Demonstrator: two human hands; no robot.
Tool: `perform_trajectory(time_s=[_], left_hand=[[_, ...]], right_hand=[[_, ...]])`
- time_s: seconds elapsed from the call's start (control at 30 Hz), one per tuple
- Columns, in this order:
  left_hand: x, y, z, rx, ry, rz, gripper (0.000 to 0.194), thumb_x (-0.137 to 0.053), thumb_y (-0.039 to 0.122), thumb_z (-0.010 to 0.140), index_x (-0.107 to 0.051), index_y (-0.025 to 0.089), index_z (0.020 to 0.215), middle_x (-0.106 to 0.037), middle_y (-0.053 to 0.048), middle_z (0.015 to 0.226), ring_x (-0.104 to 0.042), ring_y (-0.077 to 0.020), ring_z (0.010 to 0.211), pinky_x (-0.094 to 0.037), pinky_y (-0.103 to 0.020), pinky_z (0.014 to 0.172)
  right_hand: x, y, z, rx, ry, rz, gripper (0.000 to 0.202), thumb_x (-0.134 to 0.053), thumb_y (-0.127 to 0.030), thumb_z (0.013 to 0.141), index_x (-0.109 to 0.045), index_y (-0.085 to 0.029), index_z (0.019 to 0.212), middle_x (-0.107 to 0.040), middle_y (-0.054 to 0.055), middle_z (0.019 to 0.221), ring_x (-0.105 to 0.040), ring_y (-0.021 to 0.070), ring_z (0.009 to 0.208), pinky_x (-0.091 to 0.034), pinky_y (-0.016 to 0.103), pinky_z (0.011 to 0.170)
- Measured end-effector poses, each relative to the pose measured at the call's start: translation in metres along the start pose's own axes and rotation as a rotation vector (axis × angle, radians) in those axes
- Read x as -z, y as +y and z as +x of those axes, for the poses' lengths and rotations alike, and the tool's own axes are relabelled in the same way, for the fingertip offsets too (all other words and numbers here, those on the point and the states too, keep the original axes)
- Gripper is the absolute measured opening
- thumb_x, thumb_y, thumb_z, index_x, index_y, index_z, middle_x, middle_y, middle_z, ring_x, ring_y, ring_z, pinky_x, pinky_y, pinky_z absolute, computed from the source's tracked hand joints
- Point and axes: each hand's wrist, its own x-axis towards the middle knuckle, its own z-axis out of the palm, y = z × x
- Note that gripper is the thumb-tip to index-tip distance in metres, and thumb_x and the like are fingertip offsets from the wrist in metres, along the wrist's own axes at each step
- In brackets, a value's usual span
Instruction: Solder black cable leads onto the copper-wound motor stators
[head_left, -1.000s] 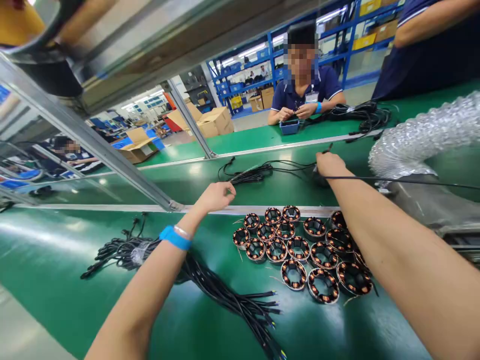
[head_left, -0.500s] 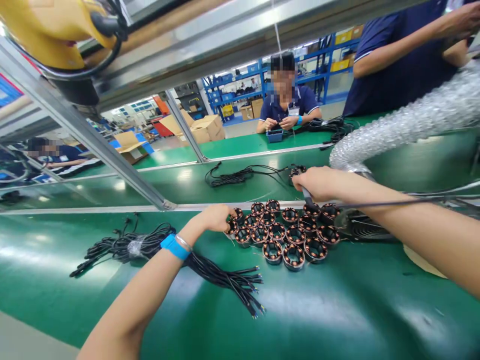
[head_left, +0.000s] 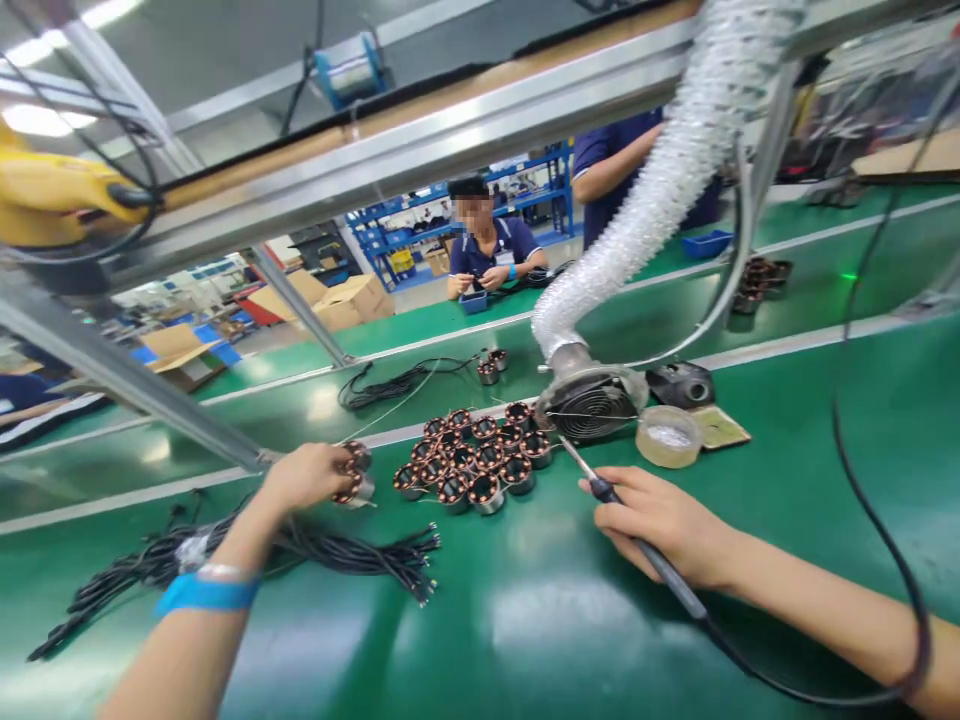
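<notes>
My left hand (head_left: 311,475) is closed around a pair of copper-wound motor stators (head_left: 355,488) at the left of the bench, apart from the main group. In my right hand (head_left: 664,525) is a soldering iron (head_left: 660,568), held like a pen, its metal tip pointing up and left toward the fume extractor's mouth. Several more stators (head_left: 486,492) stand clustered between my hands, with thin wires sticking out. A bundle of black cables (head_left: 352,550) lies below my left wrist, its stripped ends pointing right.
A fume extractor inlet (head_left: 592,405) on a silver hose (head_left: 637,230) stands behind the iron. Beside it are a round tub (head_left: 667,437) and a black holder (head_left: 679,384). Two stators (head_left: 489,372) and a cable (head_left: 397,383) lie beyond the rail. A co-worker (head_left: 487,250) sits opposite.
The view has swung right. My left hand has pulled two stators leftward from the cluster. My right hand has come back from beyond the rail with the soldering iron, leaving stators there.
</notes>
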Motion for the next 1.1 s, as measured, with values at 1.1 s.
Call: perform_trajectory(time_s=[1.1], left_hand=[[-0.029,0.231,-0.054,-0.598,-0.199,-0.948,0.049,-0.043,0.008,0.078,-0.076,0.021,0.112,-0.078,0.001,0.089,-0.067,-0.0150,0.075,-0.048,-0.022,0.073]], right_hand=[[-0.020,-0.011,-0.035,-0.248,-0.069,0.288,0.050,-0.064,-0.029,0.077,-0.044,-0.022,0.122,-0.064,0.012,0.115,-0.066,0.0260,0.102,-0.058,0.040,0.084]])
